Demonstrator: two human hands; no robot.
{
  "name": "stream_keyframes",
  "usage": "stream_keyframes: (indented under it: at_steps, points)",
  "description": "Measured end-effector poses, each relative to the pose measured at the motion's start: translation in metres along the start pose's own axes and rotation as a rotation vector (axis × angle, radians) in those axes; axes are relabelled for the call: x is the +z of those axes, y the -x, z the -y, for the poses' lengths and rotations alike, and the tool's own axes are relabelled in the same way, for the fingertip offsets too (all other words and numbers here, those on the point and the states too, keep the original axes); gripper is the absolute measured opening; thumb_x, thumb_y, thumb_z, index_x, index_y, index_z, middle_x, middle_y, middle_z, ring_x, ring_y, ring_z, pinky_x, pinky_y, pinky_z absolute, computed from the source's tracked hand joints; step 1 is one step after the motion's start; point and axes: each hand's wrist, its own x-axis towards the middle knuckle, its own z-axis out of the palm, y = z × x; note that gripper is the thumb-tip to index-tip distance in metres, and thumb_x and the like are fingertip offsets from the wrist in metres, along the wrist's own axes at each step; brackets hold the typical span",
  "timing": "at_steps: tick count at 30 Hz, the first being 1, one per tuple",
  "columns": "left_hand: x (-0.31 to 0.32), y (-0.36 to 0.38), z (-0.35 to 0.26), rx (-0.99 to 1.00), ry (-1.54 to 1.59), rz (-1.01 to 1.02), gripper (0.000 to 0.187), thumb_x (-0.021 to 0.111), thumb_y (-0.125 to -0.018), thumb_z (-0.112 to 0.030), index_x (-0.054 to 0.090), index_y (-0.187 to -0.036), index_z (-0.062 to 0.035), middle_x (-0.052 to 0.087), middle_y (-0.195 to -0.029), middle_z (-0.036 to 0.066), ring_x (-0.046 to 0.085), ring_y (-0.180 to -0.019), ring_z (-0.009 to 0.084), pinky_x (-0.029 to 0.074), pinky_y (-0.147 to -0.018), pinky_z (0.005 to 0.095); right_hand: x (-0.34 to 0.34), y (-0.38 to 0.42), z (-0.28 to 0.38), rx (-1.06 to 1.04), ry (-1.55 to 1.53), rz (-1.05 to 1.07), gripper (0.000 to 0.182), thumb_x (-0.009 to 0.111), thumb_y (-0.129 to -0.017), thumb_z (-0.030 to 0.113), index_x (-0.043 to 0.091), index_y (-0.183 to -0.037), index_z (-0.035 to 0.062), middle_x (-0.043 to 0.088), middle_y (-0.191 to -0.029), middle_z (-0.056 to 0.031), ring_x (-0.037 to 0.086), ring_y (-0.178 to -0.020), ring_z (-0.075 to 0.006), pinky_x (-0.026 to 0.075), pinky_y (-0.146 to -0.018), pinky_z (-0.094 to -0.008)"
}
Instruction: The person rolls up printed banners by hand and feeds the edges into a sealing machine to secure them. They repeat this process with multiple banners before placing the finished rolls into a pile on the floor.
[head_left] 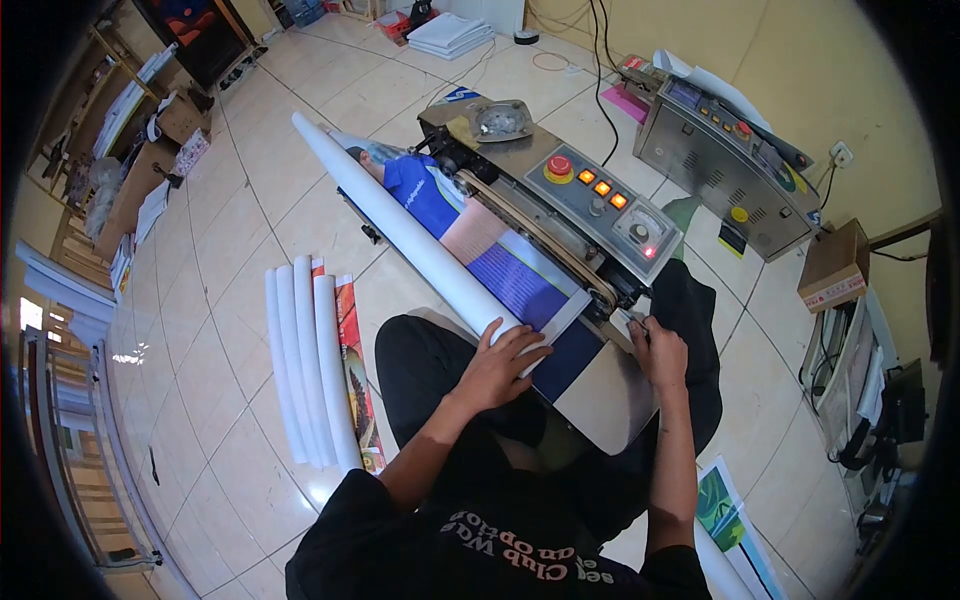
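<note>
A long white rolled poster tube [400,225] lies across a printed banner [500,265] on the bed of a metal sealing machine [590,200]. My left hand [500,362] rests on the near end of the roll, fingers spread over it. My right hand [657,348] presses its fingers on the machine's near right corner, by the edge of the print. The machine's panel shows a red button and lit orange switches.
Several white rolled posters [305,370] lie on the tiled floor at left beside an orange print. A second metal machine [730,160] stands at the back right. A cardboard box [832,268] sits by the wall. Another print [725,510] lies near my right knee.
</note>
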Motion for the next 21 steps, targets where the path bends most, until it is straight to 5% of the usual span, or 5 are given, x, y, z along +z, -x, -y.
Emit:
stream_keyframes:
  at_steps: [21]
  points:
    - [-0.031,-0.016,0.053,0.040,0.048,-0.014,0.052,0.067,-0.070,-0.017,0.060,-0.121,-0.0142,0.057,-0.128,0.003,0.045,-0.129,0.0211,0.018,-0.115,0.0500,0.000,0.001,0.000,-0.002,-0.013,-0.025,0.028,0.059,-0.093,0.035,0.063,-0.090,0.0080,0.064,-0.068,-0.0210,0.065,-0.069,-0.0401,0.050,-0.061,-0.0484]
